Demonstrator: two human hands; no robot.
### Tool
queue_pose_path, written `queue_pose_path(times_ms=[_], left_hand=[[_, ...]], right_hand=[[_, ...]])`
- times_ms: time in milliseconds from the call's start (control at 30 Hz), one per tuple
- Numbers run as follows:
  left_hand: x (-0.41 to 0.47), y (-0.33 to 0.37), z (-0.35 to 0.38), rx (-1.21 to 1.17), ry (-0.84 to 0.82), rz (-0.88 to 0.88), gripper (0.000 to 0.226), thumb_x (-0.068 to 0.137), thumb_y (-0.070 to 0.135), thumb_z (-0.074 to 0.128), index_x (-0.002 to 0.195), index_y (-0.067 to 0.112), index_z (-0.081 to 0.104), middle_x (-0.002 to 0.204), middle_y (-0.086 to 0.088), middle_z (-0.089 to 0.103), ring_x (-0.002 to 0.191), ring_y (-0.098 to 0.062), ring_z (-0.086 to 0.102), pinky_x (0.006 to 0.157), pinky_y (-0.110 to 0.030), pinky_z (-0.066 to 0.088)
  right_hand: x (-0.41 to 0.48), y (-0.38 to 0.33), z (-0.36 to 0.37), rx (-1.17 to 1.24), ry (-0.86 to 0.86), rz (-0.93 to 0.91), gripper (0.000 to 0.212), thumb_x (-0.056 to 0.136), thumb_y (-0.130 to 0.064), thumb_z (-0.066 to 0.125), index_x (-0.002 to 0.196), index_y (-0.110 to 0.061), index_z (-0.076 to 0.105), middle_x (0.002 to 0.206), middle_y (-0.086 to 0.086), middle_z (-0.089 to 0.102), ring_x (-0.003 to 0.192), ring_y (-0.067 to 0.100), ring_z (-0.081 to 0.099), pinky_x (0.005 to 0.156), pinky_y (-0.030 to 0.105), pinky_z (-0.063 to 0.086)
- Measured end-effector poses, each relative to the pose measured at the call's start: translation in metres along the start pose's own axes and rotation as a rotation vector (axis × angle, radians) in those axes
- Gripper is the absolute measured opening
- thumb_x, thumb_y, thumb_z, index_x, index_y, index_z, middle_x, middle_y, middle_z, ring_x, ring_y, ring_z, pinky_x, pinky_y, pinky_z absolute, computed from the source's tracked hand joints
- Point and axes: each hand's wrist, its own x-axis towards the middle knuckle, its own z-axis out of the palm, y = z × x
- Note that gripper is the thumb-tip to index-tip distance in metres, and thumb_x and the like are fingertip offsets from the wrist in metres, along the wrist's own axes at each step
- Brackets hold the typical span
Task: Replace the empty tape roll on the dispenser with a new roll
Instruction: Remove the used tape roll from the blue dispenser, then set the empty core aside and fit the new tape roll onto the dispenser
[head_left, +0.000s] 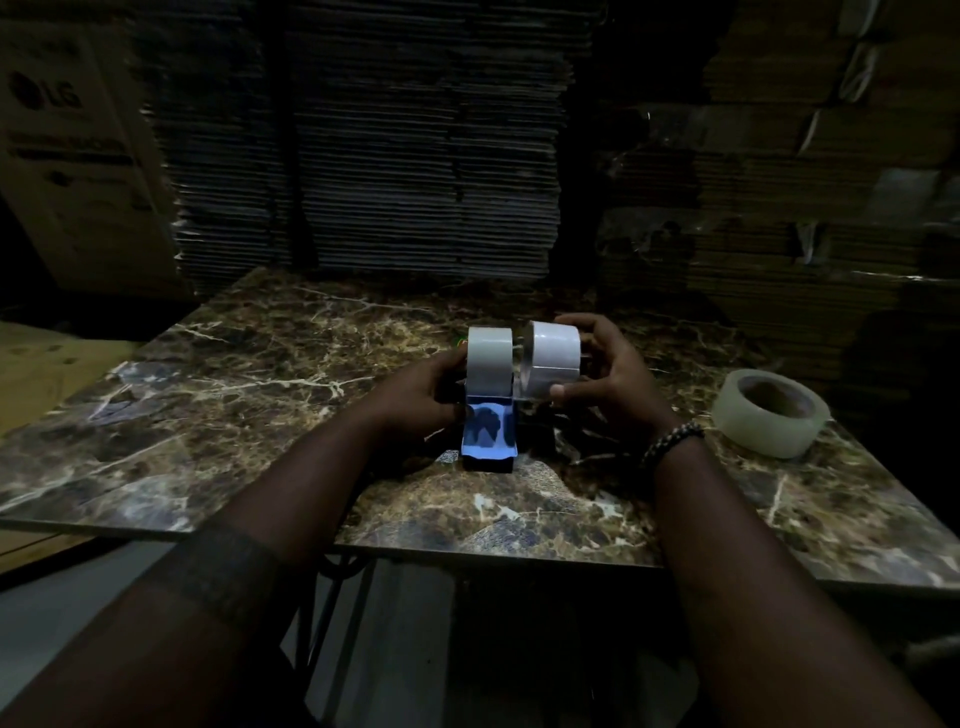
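Observation:
A blue tape dispenser (488, 439) stands in the middle of the marble table (249, 395). A whitish roll (489, 361) sits upright on its top, and my left hand (423, 392) grips that roll and the dispenser from the left. Just to the right, my right hand (605, 371) holds a second whitish roll (553, 358) between thumb and fingers, right beside the first one; whether the two rolls touch is unclear. A clear tape roll (771, 410) lies flat on the table at the right, apart from both hands.
Stacks of flattened cardboard (395, 140) rise right behind the table. A printed carton (78, 156) stands at the back left. More cardboard bundles (810, 171) fill the right side. The table's front edge (493, 553) is near my forearms. The scene is dim.

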Motion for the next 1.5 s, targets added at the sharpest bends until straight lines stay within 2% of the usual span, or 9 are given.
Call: queue_pose_path(times_ms=[133,400,467,600,800,967,1100,1367,1500], left_hand=[[-0.001,0.002,0.0,0.001,0.003,-0.008,0.079,0.09,-0.013,0.066,0.153,0.031,0.047,0.124,0.014,0.069,0.122,-0.012,0.067,0.098,-0.036,0.058],[-0.003,0.002,0.001,-0.059,0.007,-0.024,0.077,0.091,-0.013,0.066,0.153,0.03,0.048,0.131,0.007,0.07,0.123,-0.016,0.068,0.099,-0.041,0.06],[-0.004,0.002,0.001,-0.073,0.0,-0.019,0.077,0.092,-0.013,0.065,0.153,0.031,0.048,0.136,0.003,0.07,0.124,-0.017,0.068,0.097,-0.042,0.061],[-0.006,0.003,0.002,-0.117,-0.022,-0.026,0.074,0.093,-0.016,0.061,0.151,0.028,0.049,0.127,0.005,0.072,0.115,-0.011,0.071,0.071,-0.021,0.059],[-0.006,0.003,0.003,-0.148,-0.025,-0.041,0.075,0.093,-0.016,0.061,0.152,0.028,0.049,0.128,0.003,0.072,0.115,-0.012,0.071,0.068,-0.02,0.059],[-0.006,0.002,0.003,-0.151,-0.007,-0.052,0.076,0.092,-0.015,0.063,0.151,0.032,0.051,0.128,0.003,0.074,0.117,-0.015,0.072,0.079,-0.034,0.063],[-0.006,0.003,0.003,-0.148,-0.001,-0.061,0.076,0.093,-0.013,0.063,0.151,0.034,0.051,0.128,0.003,0.073,0.116,-0.017,0.072,0.076,-0.034,0.063],[-0.007,0.004,0.003,-0.091,0.005,-0.033,0.074,0.093,-0.012,0.065,0.151,0.031,0.05,0.129,0.009,0.072,0.123,-0.013,0.069,0.098,-0.041,0.061],[-0.007,0.005,0.002,-0.094,0.007,-0.019,0.078,0.092,-0.012,0.068,0.154,0.031,0.048,0.13,0.011,0.07,0.128,-0.013,0.066,0.101,-0.041,0.06]], right_hand=[[-0.001,-0.001,-0.008,0.021,0.092,0.016,0.075,0.073,0.021,0.075,0.132,-0.023,0.057,0.13,0.013,0.06,0.109,0.029,0.066,0.072,0.033,0.062],[-0.005,-0.009,-0.007,-0.005,0.27,0.141,0.074,0.075,0.032,0.053,0.131,-0.017,0.055,0.122,0.007,0.055,0.091,0.025,0.062,0.049,0.03,0.06],[-0.005,-0.008,-0.007,-0.018,0.283,0.157,0.075,0.076,0.032,0.052,0.134,-0.017,0.054,0.12,0.004,0.055,0.09,0.025,0.062,0.052,0.035,0.061],[0.0,-0.001,-0.01,-0.077,0.332,0.136,0.08,0.076,0.028,0.054,0.137,-0.022,0.057,0.123,0.005,0.057,0.099,0.026,0.063,0.056,0.031,0.06],[0.005,0.009,-0.013,-0.156,0.384,0.091,0.061,0.086,0.01,0.063,0.134,-0.027,0.064,0.144,0.007,0.051,0.115,0.026,0.059,0.071,0.04,0.065],[0.009,0.013,-0.015,-0.276,0.385,0.133,0.085,0.063,0.013,0.061,0.134,-0.035,0.061,0.143,0.008,0.054,0.118,0.028,0.063,0.088,0.049,0.062],[0.01,0.015,-0.016,-0.33,0.378,0.145,0.078,0.071,0.014,0.06,0.138,-0.028,0.06,0.142,0.009,0.055,0.115,0.025,0.064,0.088,0.038,0.061],[0.01,0.018,-0.015,-0.338,0.375,0.178,0.081,0.057,-0.002,0.057,0.132,-0.033,0.061,0.139,0.011,0.057,0.115,0.027,0.065,0.094,0.051,0.06],[0.008,0.013,-0.011,-0.416,0.358,0.165,0.076,0.066,0.002,0.062,0.137,-0.024,0.06,0.145,0.009,0.047,0.118,0.025,0.059,0.099,0.049,0.057]])
